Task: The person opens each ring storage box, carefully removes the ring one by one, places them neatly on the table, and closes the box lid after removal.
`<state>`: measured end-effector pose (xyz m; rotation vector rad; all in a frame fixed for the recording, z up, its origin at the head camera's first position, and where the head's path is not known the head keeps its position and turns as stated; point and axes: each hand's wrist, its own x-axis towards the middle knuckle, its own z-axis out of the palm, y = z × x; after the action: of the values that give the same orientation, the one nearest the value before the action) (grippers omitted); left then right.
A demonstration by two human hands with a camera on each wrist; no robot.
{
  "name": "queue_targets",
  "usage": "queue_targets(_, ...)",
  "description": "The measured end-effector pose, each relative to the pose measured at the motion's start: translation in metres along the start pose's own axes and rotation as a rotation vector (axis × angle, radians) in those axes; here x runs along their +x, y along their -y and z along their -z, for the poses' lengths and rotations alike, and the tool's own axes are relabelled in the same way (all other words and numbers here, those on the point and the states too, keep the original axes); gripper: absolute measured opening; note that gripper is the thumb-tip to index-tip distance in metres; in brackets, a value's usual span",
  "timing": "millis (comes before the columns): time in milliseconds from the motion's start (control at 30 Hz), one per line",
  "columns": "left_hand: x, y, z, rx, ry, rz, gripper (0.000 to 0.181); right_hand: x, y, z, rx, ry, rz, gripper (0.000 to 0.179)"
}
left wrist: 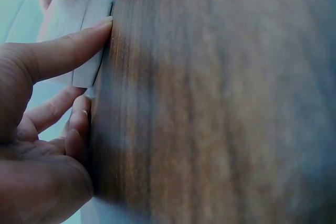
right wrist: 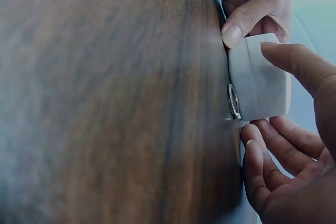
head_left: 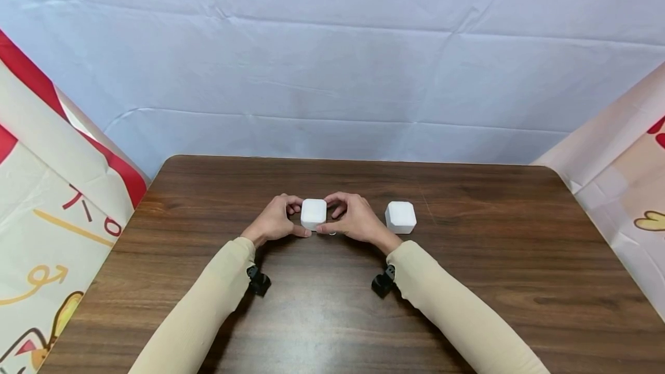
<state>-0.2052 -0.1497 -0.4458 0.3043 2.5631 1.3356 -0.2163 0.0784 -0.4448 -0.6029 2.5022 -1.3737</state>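
Observation:
A small white box [head_left: 314, 213] with rounded corners stands on the table between both hands. A seam runs around it, seen in the left wrist view. My left hand [head_left: 275, 219] holds its left side low down, the thumb [left wrist: 79, 45] across the near face and the fingers behind. My right hand [head_left: 358, 219] grips it from the right, its thumb [right wrist: 294, 59] on the upper part of the near face. Beside the box, under my right hand, a small silver ring [right wrist: 233, 102] rests on the table. The box's inside is hidden.
A second white box [head_left: 400, 217] stands to the right of my right hand on the brown wooden table [head_left: 493, 270]. Behind the table hangs a pale cloth [head_left: 332, 74]. Printed cloths [head_left: 52, 189] hang at the sides. Each wrist wears a small black camera [head_left: 383, 283].

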Motion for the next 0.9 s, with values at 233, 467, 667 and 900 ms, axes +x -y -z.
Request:
queue_targets(233,0.001,0.001,-0.001,-0.002,0.014,0.005,0.060,-0.008,0.005,0.009,-0.010,-0.012,0.012,0.059)
queue_targets(467,0.000,0.001,-0.001,-0.021,0.016,0.022,0.065,-0.019,0.008,0.023,-0.004,-0.041,0.051,0.064)
queue_targets(667,-0.003,0.000,0.001,-0.016,-0.006,0.008,0.070,-0.034,0.009,0.043,-0.013,-0.069,0.074,0.061)
queue_targets(900,-0.010,-0.005,0.010,0.021,-0.021,-0.032,0.074,-0.056,0.004,0.072,-0.035,-0.148,0.090,0.057)
